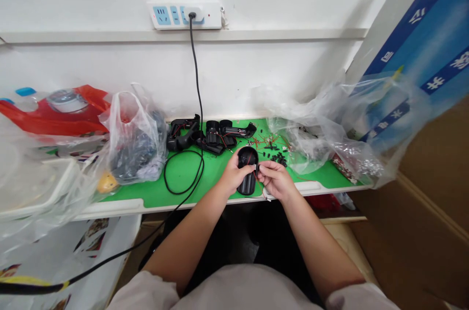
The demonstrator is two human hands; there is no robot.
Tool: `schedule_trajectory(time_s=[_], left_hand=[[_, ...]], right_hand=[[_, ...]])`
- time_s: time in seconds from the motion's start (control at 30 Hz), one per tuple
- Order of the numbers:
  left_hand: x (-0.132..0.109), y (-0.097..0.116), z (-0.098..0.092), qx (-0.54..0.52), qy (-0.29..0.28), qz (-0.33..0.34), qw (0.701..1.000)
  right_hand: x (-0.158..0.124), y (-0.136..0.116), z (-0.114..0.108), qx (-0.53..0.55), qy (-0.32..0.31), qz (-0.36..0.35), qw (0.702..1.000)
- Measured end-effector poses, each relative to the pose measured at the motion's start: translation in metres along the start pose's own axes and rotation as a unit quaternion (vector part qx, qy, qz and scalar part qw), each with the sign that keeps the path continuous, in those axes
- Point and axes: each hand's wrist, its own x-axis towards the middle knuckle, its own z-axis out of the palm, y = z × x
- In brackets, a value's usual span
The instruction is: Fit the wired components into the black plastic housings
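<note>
My left hand [236, 173] is closed round the left side of a black plastic housing [247, 184], which has a round open upper end and a ribbed lower part. The thumb lies across the housing, beside a small white piece at its tip. At the housing's right edge, my right hand [275, 178] pinches a thin red wire [259, 183]; the exact spot between the fingertips is too small to make out. Wire ends hang below, near the table's front edge. Behind my hands lie several more black housings [216, 134], some with red wires.
Small black parts [279, 158] and loose wires [258, 142] lie scattered on the green table top [183, 173]. Plastic bags stand left [137, 149] and right [311, 139]. A black cable [196, 66] runs from the power strip [185, 15] across the table. A blue box [421, 51] leans at right.
</note>
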Motion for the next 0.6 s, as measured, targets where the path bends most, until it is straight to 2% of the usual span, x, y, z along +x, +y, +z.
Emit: schedule_trajectory(time_s=[0.2, 0.4, 0.6], left_hand=[[-0.0003, 0.0008, -0.0012, 0.039, -0.001, 0.029, 0.999], [-0.0009, 0.0029, -0.0007, 0.056, -0.01, 0.039, 0.998], [-0.0005, 0.0023, 0.0, 0.01, -0.002, -0.019, 1.0]], right_hand=[[-0.0002, -0.0008, 0.0027, -0.013, 0.028, 0.006, 0.999], [-0.0005, 0.0002, 0.0009, -0.022, 0.021, -0.002, 1.0], [-0.0004, -0.0004, 0.0006, -0.015, 0.008, -0.004, 1.0]])
